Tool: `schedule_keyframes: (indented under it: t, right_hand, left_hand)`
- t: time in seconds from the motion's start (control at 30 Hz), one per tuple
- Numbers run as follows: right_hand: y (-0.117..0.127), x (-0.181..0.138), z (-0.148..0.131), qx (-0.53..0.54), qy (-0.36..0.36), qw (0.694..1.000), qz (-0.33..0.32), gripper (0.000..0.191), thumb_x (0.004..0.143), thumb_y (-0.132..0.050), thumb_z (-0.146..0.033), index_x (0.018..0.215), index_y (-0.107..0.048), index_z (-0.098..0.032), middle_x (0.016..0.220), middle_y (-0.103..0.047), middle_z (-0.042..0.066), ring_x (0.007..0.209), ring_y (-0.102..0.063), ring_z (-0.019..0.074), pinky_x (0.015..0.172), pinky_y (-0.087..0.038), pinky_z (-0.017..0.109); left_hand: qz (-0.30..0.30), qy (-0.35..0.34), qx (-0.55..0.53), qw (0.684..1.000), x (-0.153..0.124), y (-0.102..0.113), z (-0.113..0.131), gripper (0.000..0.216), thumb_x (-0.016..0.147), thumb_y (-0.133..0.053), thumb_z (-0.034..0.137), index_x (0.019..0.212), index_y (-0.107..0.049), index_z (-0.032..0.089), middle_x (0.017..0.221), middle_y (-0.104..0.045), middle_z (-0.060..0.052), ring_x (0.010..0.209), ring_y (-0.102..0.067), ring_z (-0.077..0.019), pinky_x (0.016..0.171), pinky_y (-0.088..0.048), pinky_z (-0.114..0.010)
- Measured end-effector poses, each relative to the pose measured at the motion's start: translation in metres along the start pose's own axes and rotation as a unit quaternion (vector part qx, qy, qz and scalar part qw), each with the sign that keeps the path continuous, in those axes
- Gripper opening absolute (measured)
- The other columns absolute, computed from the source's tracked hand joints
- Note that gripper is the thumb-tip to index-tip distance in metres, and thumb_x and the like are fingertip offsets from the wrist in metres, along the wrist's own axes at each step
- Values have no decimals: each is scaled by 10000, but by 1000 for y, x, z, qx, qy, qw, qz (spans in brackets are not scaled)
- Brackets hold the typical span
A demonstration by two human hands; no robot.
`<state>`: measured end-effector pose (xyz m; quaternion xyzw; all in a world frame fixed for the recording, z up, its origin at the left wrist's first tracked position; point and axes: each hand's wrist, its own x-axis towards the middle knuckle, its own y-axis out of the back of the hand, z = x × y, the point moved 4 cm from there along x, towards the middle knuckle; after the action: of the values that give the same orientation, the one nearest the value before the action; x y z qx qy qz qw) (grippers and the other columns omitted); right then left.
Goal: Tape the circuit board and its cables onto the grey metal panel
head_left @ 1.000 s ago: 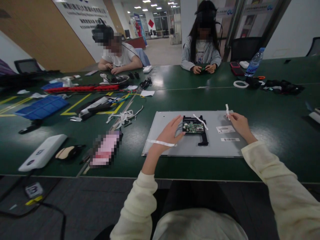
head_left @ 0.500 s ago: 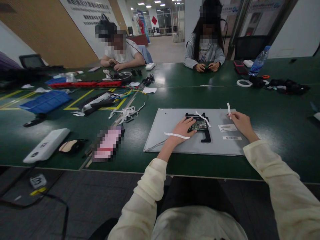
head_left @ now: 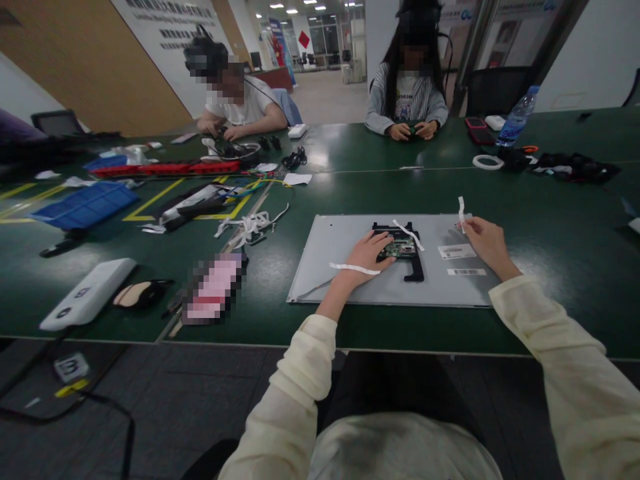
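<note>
A flat grey metal panel (head_left: 330, 247) lies on the table in front of me. On it sits a green circuit board in a black bracket (head_left: 415, 267). My left hand (head_left: 369, 255) rests flat with fingers spread over the left part of the board, covering some of it. A white strip (head_left: 353, 269) lies across the back of that hand near the wrist. Another white strip (head_left: 409, 233) lies over the board's upper right. My right hand (head_left: 487, 245) pinches a short white tape strip (head_left: 461, 208), which stands upright above the panel's right side, near two printed labels.
A tangle of white strips (head_left: 250, 228) and a pink phone (head_left: 214, 290) lie to the left. Beyond them are a white box (head_left: 90, 293) and a blue tray (head_left: 85, 203). A water bottle (head_left: 519, 117) and tape roll (head_left: 487, 162) stand far right. Two people sit opposite.
My right hand has moved slightly to the right and up with the tape strip. My left hand stays on the board. The whole view has shifted a little.
</note>
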<state>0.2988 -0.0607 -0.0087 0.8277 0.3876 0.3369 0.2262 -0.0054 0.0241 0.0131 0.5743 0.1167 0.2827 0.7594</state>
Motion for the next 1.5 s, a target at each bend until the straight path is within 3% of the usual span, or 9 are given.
schedule_keyframes:
  t: [0.23,0.43,0.63,0.83,1.2,1.5]
  right_hand:
    - [1,-1,-6,12,12,1000,-12,265,844,-498,-371,896,-693,-200,945,-722,63,826,-664,212,796,-482,332]
    - [1,0,-7,-4,17,1000,-9,262,846,-498,-363,900,-687,-189,933,-725,65,826,-667,211,806,-483,336]
    - [1,-1,-13,2,24,1000,-13,254,854,-494,-357,892,-679,-188,923,-722,57,818,-666,194,795,-479,324]
    - [-5,-4,-23,65,13,997,-35,262,856,-506,-392,900,-664,-187,896,-719,57,783,-665,188,782,-498,341]
    - [-33,-24,-59,224,-17,967,-121,335,897,-451,-514,966,-583,-213,1025,-688,73,907,-675,194,768,-553,353]
    - [-38,-35,-83,146,50,980,-125,313,951,-336,-502,999,-508,-245,1041,-693,69,907,-664,211,831,-508,402]
  left_hand:
    - [-15,25,18,999,0,17,10,581,897,-450,499,1424,-357,274,1544,-269,-64,1436,-144,-334,1115,-179,-602]
    - [14,1,45,999,37,31,32,478,932,-409,358,1381,-406,196,1446,-432,-94,1352,-358,-260,1092,-312,-441]
    - [14,40,78,996,66,12,34,347,912,-422,238,1235,-533,174,1294,-577,-91,1187,-533,-235,1011,-399,-386]
    - [22,52,85,995,63,0,21,312,916,-423,238,1188,-553,158,1202,-622,-95,1104,-579,-222,963,-430,-351]
    - [26,41,94,994,60,0,21,280,936,-383,196,1133,-574,145,1168,-637,-109,1107,-577,-221,987,-407,-372]
    - [33,49,92,994,60,-3,19,282,931,-397,204,1144,-575,150,1174,-631,-112,1122,-570,-222,986,-404,-362]
